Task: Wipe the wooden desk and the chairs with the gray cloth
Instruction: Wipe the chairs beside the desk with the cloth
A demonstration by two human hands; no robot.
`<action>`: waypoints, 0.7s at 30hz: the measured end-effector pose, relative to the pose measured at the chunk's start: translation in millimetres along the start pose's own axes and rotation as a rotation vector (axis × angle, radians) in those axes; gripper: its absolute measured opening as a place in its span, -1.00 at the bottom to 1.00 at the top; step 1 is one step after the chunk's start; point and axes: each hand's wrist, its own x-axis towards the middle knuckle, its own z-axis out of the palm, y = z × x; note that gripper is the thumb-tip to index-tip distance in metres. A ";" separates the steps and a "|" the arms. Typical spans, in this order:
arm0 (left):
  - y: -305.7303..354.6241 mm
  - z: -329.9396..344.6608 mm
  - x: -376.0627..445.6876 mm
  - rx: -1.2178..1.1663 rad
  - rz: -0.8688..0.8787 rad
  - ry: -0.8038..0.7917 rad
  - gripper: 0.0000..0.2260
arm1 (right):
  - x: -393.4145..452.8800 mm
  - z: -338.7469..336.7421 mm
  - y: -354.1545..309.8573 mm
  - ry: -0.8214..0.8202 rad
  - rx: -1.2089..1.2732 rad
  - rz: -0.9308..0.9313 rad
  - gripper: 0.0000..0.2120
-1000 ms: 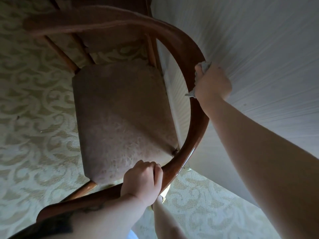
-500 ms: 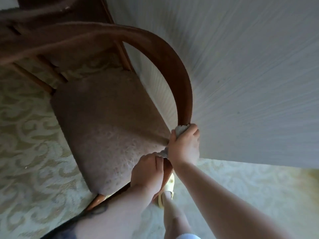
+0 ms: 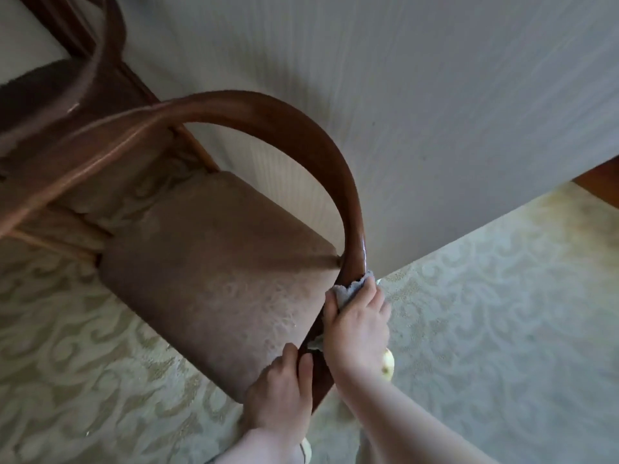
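Observation:
A wooden chair with a curved dark-brown rail point(image 3: 301, 135) and a brown padded seat point(image 3: 214, 262) stands close against a pale wall. My right hand point(image 3: 358, 326) wraps the gray cloth point(image 3: 348, 291) around the lower end of the curved rail, beside the seat's right edge. My left hand point(image 3: 284, 393) grips the same rail just below, at the seat's near corner, with fingers curled over the wood. The two hands almost touch. No desk is in view.
A pale ribbed wall point(image 3: 435, 112) runs right behind the chair. Patterned carpet point(image 3: 502, 329) covers the floor. A second chair's dark wooden back point(image 3: 83, 35) stands at the top left. A strip of brown wood point(image 3: 599, 182) shows at the right edge.
My right hand slid the cloth down the curved rail from its upper right part to its lower end, close to my left hand. The view shifted to the right.

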 end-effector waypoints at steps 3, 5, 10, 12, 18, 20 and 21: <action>4.3 -0.1 0.0 0.013 -0.016 0.040 -0.61 | 30.5 -3.8 -3.2 -0.122 -0.080 0.032 -0.44; 3.7 0.1 -3.0 0.003 -0.018 0.063 -0.64 | 30.7 -2.6 -3.5 -0.089 -0.087 0.045 -0.42; 2.2 -1.3 -3.7 -0.020 -0.037 0.043 -0.79 | -28.0 6.9 7.3 0.039 -0.026 0.080 -0.29; 4.4 -2.3 -3.3 -0.022 -0.044 0.021 -0.80 | -44.6 6.0 10.7 0.004 -0.014 0.122 -0.25; 3.2 -2.4 -3.1 -0.025 -0.028 0.078 -0.77 | -42.8 2.6 3.7 -0.025 -0.065 0.136 -0.20; 2.8 -0.8 -2.4 -0.020 -0.020 0.103 -0.73 | -44.0 4.7 5.3 -0.001 -0.059 0.139 -0.21; 2.9 -0.3 -2.8 -0.023 -0.016 0.113 -0.72 | -44.8 5.3 6.2 -0.002 -0.054 0.142 -0.22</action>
